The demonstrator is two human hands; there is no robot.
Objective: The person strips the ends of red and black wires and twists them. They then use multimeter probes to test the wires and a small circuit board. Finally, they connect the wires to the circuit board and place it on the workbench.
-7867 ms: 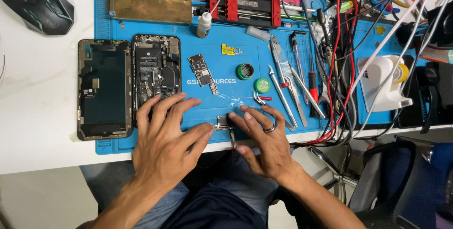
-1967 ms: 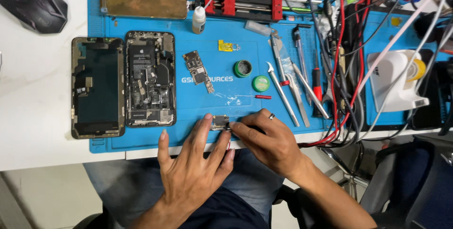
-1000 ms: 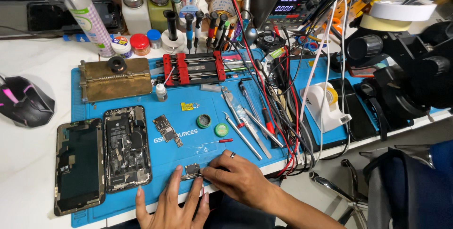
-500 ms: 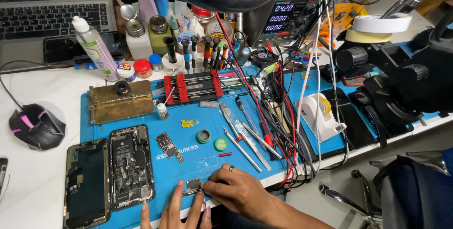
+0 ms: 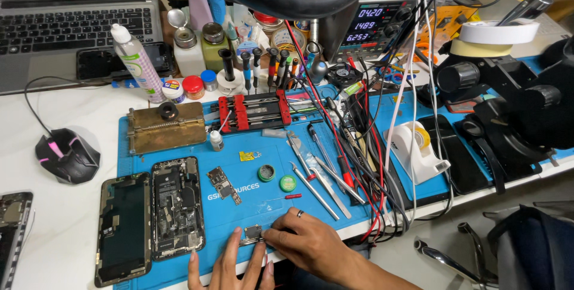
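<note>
My left hand lies flat on the blue work mat at the bottom edge, its fingertips touching a small metal phone part. My right hand, with a ring on one finger, pinches that same part from the right. Left of the hands lie an opened phone body and its detached screen. A small circuit board rests just above the hands.
Tweezers and metal tools lie right of the hands beside a tangle of red and black cables. A red clamp fixture, brass block, tape dispenser, mouse, laptop, power supply and microscope ring the mat.
The view has tilted up and away, so the back of the bench shows and the hands sit at the bottom edge. Both hands stay on the small part.
</note>
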